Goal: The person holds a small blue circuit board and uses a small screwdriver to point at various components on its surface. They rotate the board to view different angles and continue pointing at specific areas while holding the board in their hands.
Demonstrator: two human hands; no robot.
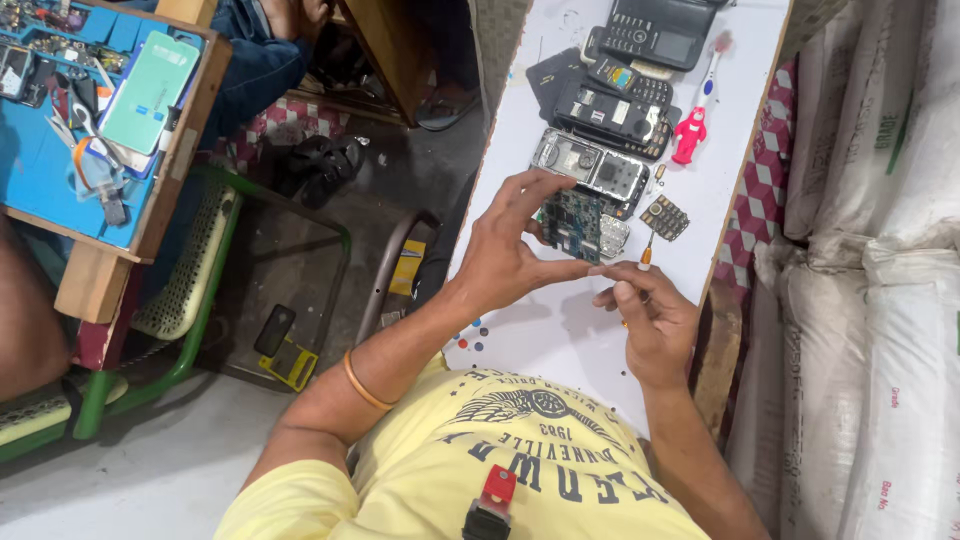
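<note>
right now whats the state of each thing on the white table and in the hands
circuit board: out of its case, pinched in the left hand
small screwdriver: gripped in the right hand, tip near the board
phone shell: opened, lying flat
keypad: detached, loose on the table
black phones: taken apart, piled
toothbrush: lying flat

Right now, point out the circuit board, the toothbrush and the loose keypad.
Circuit board (pixel 572 222), head view: middle of the blue-green face, held in the left hand (pixel 510 250).
Toothbrush (pixel 690 132), head view: red figure-shaped handle.
Keypad (pixel 665 217), head view: centre of the key grid, lying on the table.
</note>
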